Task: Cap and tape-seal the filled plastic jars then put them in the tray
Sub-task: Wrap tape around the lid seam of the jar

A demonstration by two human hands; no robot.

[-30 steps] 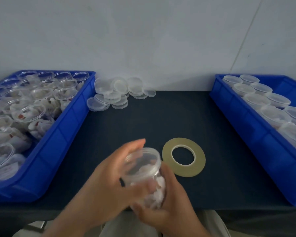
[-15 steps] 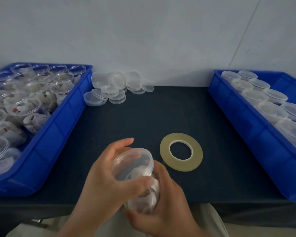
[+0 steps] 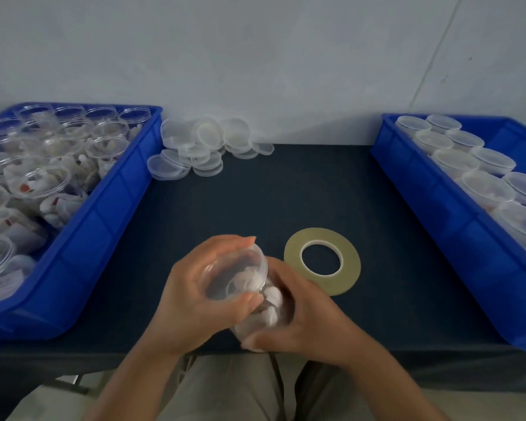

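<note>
Left hand (image 3: 192, 302) on lid (image 3: 234, 273), right hand (image 3: 307, 323) around jar (image 3: 271, 303)

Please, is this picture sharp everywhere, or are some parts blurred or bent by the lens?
Head view: the left hand, right hand and jar are softly blurred; the tape roll looks sharper; the wide lens splays the left tray and right tray outward; light is soft and even, without strong glare.

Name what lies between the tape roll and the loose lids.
Only bare dark mat lies between tape roll and lids, per the head view.
</note>
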